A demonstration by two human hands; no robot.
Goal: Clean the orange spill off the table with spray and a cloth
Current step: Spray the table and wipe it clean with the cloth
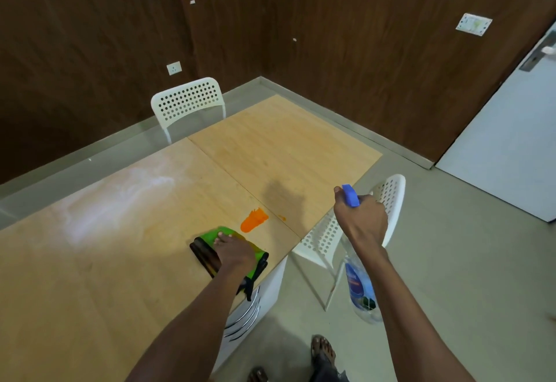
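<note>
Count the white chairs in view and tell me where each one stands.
2. One white chair stands at the far side of the table, near the wall. The other chair is at the table's right edge, partly behind the right hand. Others may sit outside the frame.

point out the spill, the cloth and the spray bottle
spill (pixel 253 221), head view, middle of the orange patch
cloth (pixel 223 231), head view, green top fold
spray bottle (pixel 351 195), head view, blue trigger head

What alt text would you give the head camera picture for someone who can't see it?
A person's left hand presses a green cloth on a wooden table beside an orange spill, while the right hand holds a blue-topped spray bottle off the table's edge. Two white chairs stand nearby.
</note>
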